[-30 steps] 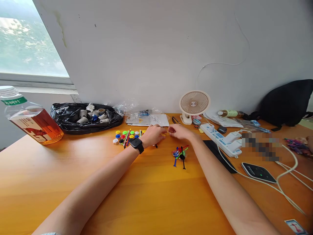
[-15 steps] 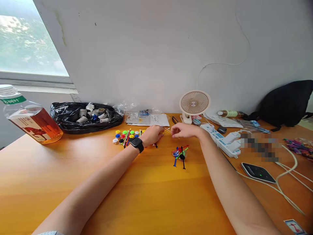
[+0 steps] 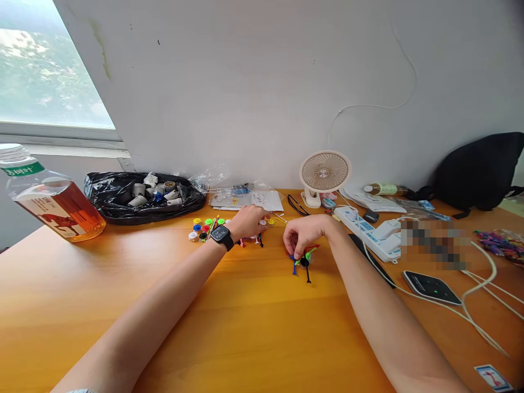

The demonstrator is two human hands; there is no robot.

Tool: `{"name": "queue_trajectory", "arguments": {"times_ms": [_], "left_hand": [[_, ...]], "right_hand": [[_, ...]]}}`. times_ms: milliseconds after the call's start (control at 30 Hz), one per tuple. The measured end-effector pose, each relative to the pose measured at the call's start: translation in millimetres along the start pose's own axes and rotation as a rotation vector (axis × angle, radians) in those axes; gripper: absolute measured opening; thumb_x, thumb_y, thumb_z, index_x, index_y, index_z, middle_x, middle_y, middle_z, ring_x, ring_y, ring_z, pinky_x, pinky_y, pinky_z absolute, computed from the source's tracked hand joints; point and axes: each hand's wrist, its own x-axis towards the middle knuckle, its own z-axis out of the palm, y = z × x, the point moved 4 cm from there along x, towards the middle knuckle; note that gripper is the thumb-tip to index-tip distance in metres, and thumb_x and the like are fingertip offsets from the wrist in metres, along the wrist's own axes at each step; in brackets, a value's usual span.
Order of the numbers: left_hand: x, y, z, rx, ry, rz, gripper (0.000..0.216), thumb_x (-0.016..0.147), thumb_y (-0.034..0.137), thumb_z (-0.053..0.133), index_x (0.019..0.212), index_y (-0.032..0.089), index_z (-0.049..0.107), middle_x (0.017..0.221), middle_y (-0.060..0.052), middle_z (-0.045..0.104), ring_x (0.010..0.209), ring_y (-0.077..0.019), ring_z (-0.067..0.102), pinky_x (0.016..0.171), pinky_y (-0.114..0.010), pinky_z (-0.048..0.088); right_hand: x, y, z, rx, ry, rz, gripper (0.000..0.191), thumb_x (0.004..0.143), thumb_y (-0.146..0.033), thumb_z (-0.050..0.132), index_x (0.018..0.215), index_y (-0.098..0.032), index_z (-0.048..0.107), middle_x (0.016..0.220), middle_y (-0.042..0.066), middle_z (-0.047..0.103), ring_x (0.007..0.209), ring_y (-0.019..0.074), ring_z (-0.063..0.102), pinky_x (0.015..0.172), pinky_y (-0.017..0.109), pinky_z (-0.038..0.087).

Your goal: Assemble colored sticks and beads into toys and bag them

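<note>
My right hand [image 3: 305, 236] is over a small cluster of coloured plastic pieces, its fingertips closed on the blue piece [image 3: 295, 267]. Beside that lie a black arrow-ended stick [image 3: 308, 274], a bright green piece [image 3: 311, 253] and a red piece partly covered by the fingers. Farther left, my left hand [image 3: 249, 221], with a black watch on its wrist, reaches over the coloured round discs [image 3: 197, 228], fingers apart. A yellow disc [image 3: 271, 222] lies just past its fingertips. Black-tipped sticks [image 3: 261, 240] show below the hand; the hand hides other pieces.
A black plastic bag [image 3: 110, 196] of grey parts and a drink bottle [image 3: 57, 207] stand left. At the back are papers [image 3: 268, 202], dark-framed glasses [image 3: 297, 205] and a small fan [image 3: 326, 172]. A power strip [image 3: 366, 232], cables and a black device [image 3: 432, 287] lie right.
My right hand has come down and nearer to me, onto the blue piece in the cluster. My left hand has shifted slightly left and its fingers have spread over the discs.
</note>
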Motion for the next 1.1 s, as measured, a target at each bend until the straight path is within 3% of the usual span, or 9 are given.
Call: {"name": "queue_trajectory", "arguments": {"times_ms": [100, 233, 400, 600, 767, 900, 1100], "left_hand": [[1, 0, 3, -0.002, 0.008, 0.003, 0.026, 0.09, 0.025, 0.073, 0.115, 0.022, 0.079, 0.11, -0.011, 0.08, 0.106, -0.0304, 0.072, 0.094, -0.038, 0.053], [1, 0, 2, -0.014, 0.043, 0.001, 0.026, 0.092, 0.028, 0.071, 0.116, 0.022, 0.078, 0.112, -0.012, 0.08, 0.109, -0.0314, 0.072, 0.096, -0.04, 0.053], [2, 1, -19, -0.154, 0.141, 0.019, 0.035, 0.101, 0.016, 0.048, 0.12, 0.021, 0.076, 0.113, -0.01, 0.08, 0.105, -0.0254, 0.075, 0.092, -0.035, 0.056], [6, 9, -39, -0.763, 0.205, 0.104, 0.032, 0.104, 0.033, 0.053, 0.121, 0.018, 0.075, 0.112, -0.009, 0.081, 0.104, -0.0222, 0.078, 0.091, -0.034, 0.062], [7, 8, -37, -0.927, 0.315, -0.009, 0.031, 0.09, 0.042, 0.077, 0.102, 0.014, 0.076, 0.101, -0.011, 0.081, 0.096, -0.0242, 0.079, 0.09, -0.037, 0.064], [6, 6, -37, -0.963, 0.35, -0.044, 0.035, 0.082, 0.044, 0.085, 0.086, 0.015, 0.065, 0.092, -0.01, 0.08, 0.087, -0.0221, 0.078, 0.081, -0.035, 0.064], [4, 3, -45, -0.842, 0.39, -0.023, 0.035, 0.089, 0.041, 0.08, 0.114, 0.018, 0.071, 0.094, -0.006, 0.077, 0.082, -0.0167, 0.075, 0.075, -0.028, 0.061]], "right_hand": [[-4, -4, -4, 0.007, 0.055, -0.064, 0.034, 0.065, -0.047, 0.09, 0.081, -0.018, 0.081, 0.079, 0.004, 0.078, 0.073, 0.0174, 0.067, 0.069, 0.027, 0.048], [-13, -8, -13, 0.004, 0.229, -0.209, 0.026, 0.077, -0.042, 0.084, 0.082, -0.017, 0.078, 0.08, 0.002, 0.074, 0.074, 0.0162, 0.062, 0.071, 0.028, 0.046], [-17, -4, -26, 0.293, 0.533, -0.396, 0.032, 0.087, -0.05, 0.078, 0.096, -0.02, 0.072, 0.088, 0.001, 0.069, 0.077, 0.0153, 0.057, 0.07, 0.027, 0.045], [-7, -4, -37, 0.757, 0.785, -0.575, 0.037, 0.078, -0.05, 0.088, 0.091, -0.02, 0.069, 0.087, 0.0, 0.066, 0.079, 0.0146, 0.059, 0.076, 0.029, 0.049], [7, -11, -38, 0.919, 0.932, -0.585, 0.042, 0.068, -0.047, 0.094, 0.088, -0.021, 0.066, 0.084, -0.001, 0.065, 0.076, 0.0134, 0.059, 0.073, 0.027, 0.051], [18, -17, -35, 0.98, 1.001, -0.52, 0.042, 0.07, -0.048, 0.092, 0.087, -0.022, 0.063, 0.078, -0.001, 0.066, 0.07, 0.0133, 0.06, 0.065, 0.026, 0.05], [11, -30, -32, 0.969, 0.958, -0.559, 0.025, 0.071, -0.029, 0.083, 0.09, -0.021, 0.069, 0.08, 0.0, 0.071, 0.072, 0.0142, 0.067, 0.07, 0.027, 0.055]]}}
